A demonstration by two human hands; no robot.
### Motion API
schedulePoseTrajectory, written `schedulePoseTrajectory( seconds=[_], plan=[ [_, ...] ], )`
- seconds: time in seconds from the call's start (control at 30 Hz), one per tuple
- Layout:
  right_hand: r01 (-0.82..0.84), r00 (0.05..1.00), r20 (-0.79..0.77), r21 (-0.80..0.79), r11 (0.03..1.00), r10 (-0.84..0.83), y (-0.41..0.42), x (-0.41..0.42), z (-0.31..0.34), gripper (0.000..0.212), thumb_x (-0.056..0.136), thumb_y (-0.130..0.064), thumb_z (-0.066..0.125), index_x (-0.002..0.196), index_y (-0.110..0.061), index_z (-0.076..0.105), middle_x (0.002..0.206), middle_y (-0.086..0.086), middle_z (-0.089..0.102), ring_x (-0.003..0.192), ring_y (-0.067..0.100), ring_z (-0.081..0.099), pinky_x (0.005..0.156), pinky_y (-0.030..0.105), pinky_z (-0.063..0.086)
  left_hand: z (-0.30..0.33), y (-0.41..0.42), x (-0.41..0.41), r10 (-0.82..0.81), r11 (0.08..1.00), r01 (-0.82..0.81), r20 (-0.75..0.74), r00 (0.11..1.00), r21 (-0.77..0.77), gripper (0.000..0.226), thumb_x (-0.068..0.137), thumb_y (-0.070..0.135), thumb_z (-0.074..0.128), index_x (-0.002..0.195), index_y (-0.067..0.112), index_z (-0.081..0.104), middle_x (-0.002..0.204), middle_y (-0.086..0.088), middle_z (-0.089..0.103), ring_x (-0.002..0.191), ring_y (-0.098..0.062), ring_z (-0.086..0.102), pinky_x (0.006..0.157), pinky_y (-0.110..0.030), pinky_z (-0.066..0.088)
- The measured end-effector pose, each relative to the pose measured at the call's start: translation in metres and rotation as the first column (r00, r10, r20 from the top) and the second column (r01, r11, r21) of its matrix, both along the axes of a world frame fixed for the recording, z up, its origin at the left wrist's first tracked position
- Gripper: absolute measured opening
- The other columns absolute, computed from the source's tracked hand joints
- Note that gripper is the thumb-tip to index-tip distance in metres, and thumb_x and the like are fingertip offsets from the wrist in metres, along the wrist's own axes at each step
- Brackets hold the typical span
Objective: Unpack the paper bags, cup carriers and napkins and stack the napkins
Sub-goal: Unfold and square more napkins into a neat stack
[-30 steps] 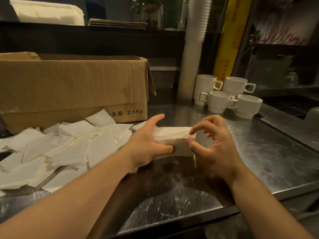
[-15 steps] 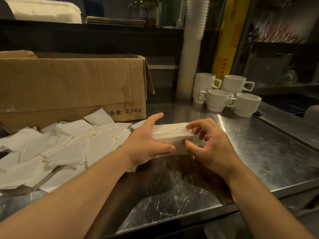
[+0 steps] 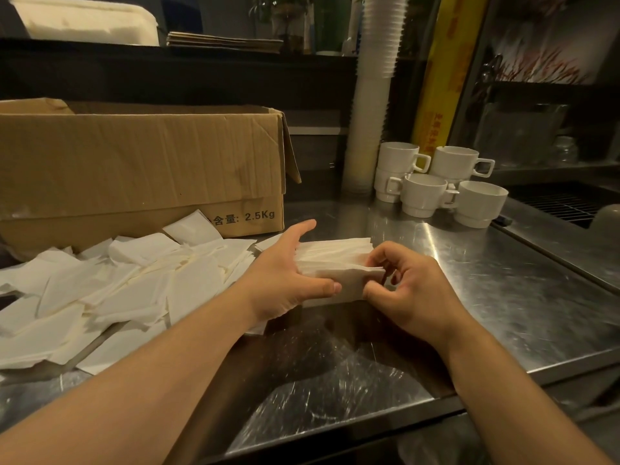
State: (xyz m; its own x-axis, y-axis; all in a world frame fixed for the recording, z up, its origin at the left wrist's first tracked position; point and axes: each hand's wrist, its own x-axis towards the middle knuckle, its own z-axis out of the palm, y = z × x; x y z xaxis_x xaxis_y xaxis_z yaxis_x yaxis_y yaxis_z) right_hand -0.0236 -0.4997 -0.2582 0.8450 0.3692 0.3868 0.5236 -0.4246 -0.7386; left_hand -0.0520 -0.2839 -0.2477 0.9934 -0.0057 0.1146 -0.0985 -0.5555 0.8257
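A neat stack of white napkins [image 3: 339, 256] stands on the steel counter [image 3: 503, 297] in the middle of the view. My left hand [image 3: 288, 280] grips its left end, thumb along the near side and fingers over the top. My right hand [image 3: 412, 290] pinches the stack's right end with curled fingers and thumb. A loose heap of white napkins [image 3: 117, 290] is spread over the counter to the left, in front of an open cardboard box [image 3: 141, 169].
Several white ceramic cups [image 3: 439, 186] stand stacked at the back right. A tall column of white paper cups [image 3: 372, 95] rises behind them beside a yellow roll [image 3: 443, 78]. A drain grid [image 3: 563, 203] lies at far right. The counter's front edge runs below my forearms.
My right hand has moved in from beside the stack and closed on its right end. The left hand has stayed on the left end; the stack has barely shifted.
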Motion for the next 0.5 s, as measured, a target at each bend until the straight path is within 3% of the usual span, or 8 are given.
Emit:
schedulePoseTrajectory(
  seconds=[0.2,0.37,0.5],
  plan=[
    [-0.012,1.0,0.001,0.031,0.999,0.012,-0.0002,-0.0004,-0.0007,0.03,0.09,-0.015,0.073,0.102,-0.039,0.062,0.095,-0.01,0.064,0.082,0.01,0.062,0.067,0.02,0.057,0.0027,-0.001,-0.0021,-0.002,1.0,0.002,-0.009,1.0,0.015,0.101,0.08,0.03,0.089,0.157,0.04,0.025,0.158,0.004,0.037,0.141,-0.022,0.04,0.117,-0.047,0.043],
    [-0.003,0.998,0.065,-0.008,1.0,0.003,0.0008,-0.0002,-0.0018,0.038,0.091,-0.017,0.074,0.103,-0.049,0.06,0.103,-0.019,0.06,0.091,0.0,0.058,0.074,0.013,0.053,0.004,-0.0013,-0.0031,-0.016,1.0,0.016,-0.014,1.0,0.016,0.1,0.081,0.028,0.088,0.157,0.041,0.025,0.16,0.007,0.035,0.144,-0.02,0.036,0.119,-0.041,0.036],
    [0.061,0.989,0.138,-0.013,0.998,-0.059,0.0022,0.0046,-0.0033,0.048,0.088,-0.021,0.077,0.119,-0.048,0.051,0.113,-0.027,0.046,0.105,-0.001,0.05,0.083,0.005,0.046,0.0014,0.0005,-0.0014,-0.011,1.0,0.01,-0.009,1.0,-0.024,0.095,0.084,0.016,0.086,0.156,0.041,0.029,0.149,0.004,0.047,0.132,-0.021,0.051,0.111,-0.045,0.05]
  ],
)
